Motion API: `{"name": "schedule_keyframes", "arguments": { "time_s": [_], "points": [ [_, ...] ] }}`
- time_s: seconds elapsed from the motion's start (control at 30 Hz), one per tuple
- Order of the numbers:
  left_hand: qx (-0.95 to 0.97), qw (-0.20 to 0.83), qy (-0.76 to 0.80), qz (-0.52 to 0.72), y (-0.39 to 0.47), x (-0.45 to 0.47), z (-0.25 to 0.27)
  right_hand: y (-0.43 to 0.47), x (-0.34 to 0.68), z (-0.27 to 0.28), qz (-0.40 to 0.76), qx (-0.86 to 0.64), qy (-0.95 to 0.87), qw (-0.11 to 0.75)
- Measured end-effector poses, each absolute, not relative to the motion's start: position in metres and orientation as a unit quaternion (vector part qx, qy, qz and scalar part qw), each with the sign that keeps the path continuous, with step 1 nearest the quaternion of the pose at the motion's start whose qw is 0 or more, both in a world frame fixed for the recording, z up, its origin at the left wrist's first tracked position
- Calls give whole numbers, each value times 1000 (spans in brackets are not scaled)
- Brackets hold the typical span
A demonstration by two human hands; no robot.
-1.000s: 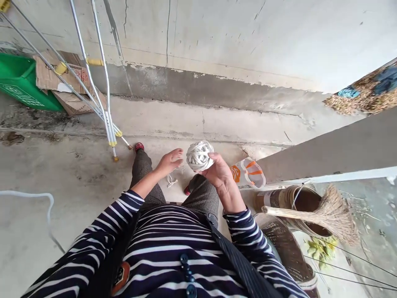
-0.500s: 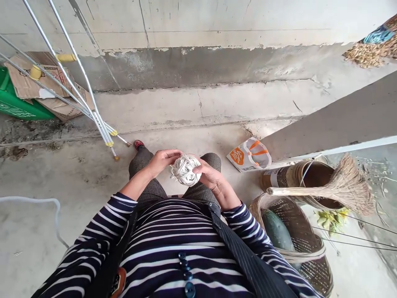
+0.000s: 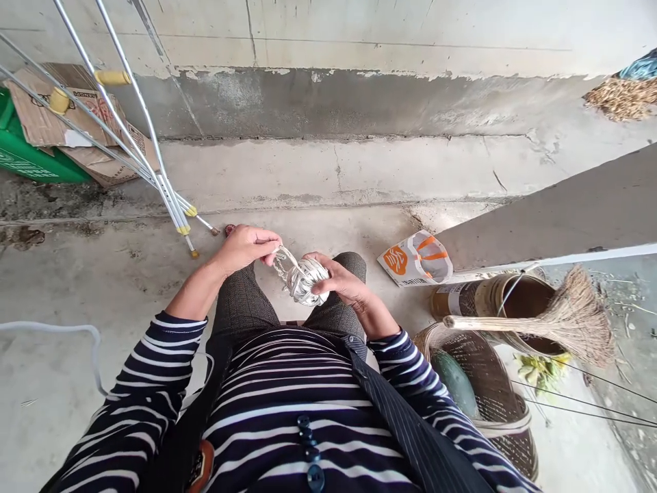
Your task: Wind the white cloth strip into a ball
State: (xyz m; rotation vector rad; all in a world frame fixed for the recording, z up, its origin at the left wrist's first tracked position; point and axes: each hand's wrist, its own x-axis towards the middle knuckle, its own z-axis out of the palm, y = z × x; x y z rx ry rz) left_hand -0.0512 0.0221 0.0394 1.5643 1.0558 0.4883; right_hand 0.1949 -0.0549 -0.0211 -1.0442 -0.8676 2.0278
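A ball of white cord (image 3: 304, 282) is above my lap, wound in many crossing loops. My right hand (image 3: 341, 281) grips it from the right side, thumb on top and fingers behind. To its left, my left hand (image 3: 249, 248) pinches a loose length of the same cord between thumb and fingertips. Slack loops of cord hang between that hand and the ball. The far side of the ball is hidden from me.
Metal crutches (image 3: 159, 174) lean at the left before cardboard (image 3: 76, 103) and a green bin (image 3: 31, 154). At the right are a paper bag (image 3: 400, 260), a bucket (image 3: 462, 294), a straw broom (image 3: 569, 318) and a wicker basket (image 3: 506, 383) holding a dark green melon (image 3: 454, 380).
My left hand has moved left, away from the ball, drawing out a length of cord. My right hand still holds the ball in nearly the same place.
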Motion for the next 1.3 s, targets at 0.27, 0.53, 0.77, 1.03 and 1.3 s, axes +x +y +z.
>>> {"name": "schedule_keyframes", "arguments": {
  "time_s": [0.27, 0.53, 0.77, 1.03, 1.3],
  "points": [
    [756, 517, 397, 55, 47, -47, 18, -53, 188, -27, 810, -346, -343, 327],
    [593, 688, 394, 141, 26, -40, -47, -58, 190, -17, 786, -327, -316, 418],
    [564, 661, 389, 305, 3, -24, -42, -52, 190, -15, 769, -342, -293, 454],
    [587, 627, 412, 305, -4, -12, -47, -62, 189, -16, 767, -357, -275, 457],
    [617, 596, 406, 315, -8, -16, -53, -65, 187, -11, 775, -332, -276, 462]
  ]
}}
